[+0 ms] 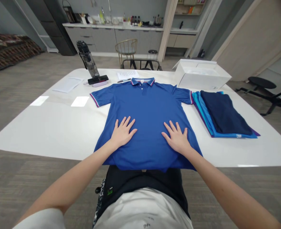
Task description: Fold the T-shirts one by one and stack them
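Note:
A blue polo shirt with a red, white and blue striped collar and sleeve cuffs lies spread flat, front up, on the white table. Its hem hangs slightly over the near edge. My left hand rests palm down on the shirt's lower left part, fingers stretched out and apart. My right hand lies flat on the lower right part in the same way. Neither hand holds anything.
A stack of folded clothes in dark blue, light blue and purple lies right of the shirt. An open white box stands at the far right. A black bottle-like device, papers and a pen lie at the back.

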{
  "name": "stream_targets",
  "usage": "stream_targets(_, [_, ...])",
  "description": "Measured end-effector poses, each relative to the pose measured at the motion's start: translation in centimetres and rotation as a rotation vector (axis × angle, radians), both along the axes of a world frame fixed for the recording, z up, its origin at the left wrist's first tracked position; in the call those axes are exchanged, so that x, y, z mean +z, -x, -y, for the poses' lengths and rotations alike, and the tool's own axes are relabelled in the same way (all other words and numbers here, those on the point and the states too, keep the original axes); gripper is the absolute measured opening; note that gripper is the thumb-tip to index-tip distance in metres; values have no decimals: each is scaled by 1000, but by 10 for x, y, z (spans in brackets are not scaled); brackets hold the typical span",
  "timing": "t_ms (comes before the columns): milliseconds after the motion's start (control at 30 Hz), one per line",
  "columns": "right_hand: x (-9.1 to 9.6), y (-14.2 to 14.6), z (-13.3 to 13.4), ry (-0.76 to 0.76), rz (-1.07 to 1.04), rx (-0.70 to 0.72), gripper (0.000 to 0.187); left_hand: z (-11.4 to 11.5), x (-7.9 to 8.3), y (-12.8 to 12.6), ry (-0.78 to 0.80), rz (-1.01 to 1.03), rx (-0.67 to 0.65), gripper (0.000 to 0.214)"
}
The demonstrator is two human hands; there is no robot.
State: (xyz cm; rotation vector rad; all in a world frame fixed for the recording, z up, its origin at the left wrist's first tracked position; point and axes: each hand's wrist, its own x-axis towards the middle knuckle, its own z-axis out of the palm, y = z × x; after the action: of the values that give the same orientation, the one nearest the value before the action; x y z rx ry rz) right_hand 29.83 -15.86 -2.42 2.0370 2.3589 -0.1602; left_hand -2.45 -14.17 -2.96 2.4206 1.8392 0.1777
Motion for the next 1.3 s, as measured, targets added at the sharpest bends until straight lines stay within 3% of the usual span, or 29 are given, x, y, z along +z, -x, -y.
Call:
stream_targets(100, [-2, -6, -1, 17, 15, -54, 74, 8, -3, 3, -21, 8, 13, 67])
stream_targets(200, [2, 1, -27, -11, -1, -23, 74, -7, -1, -2, -34, 25, -1, 69])
stream_targets(367, [8, 36, -114, -41, -83, 84, 70, -89, 0, -7, -27, 42, 14, 66])
stream_targets(500, [0, 39, -161, -3, -106, 15, 73, -136, -4, 9, 1, 37, 105, 67])
stream_targets(633, [-10, 11, -170, 1, -68, -147, 78, -133, -8, 28, 11, 5, 208, 74])
stream_targets(767, [-7, -2, -178, 22, -21, -261, 83, -127, -1, 25, 25, -51, 300, 82])
stream_targets(833, [-4, 9, -190, -8, -12, -201, 82, -140, 5, 15, -3, -50, 257, 82])
stream_targets(933, [-3, 41, -216, -61, -54, -32, 78, -178, 10, -3, -55, -4, 101, 73])
stream_targets(1033, [-6, 68, -238, -44, -95, 26, 77, -214, 8, -15, -42, 29, 76, 69])
stream_targets(1133, [-9, 73, -247, -12, -79, -32, 79, -228, -1, -16, 17, 37, 125, 71])
stream_targets(1300, [-8, 53, -257, 36, -65, -224, 80, -229, -6, -15, 61, 27, 173, 74])
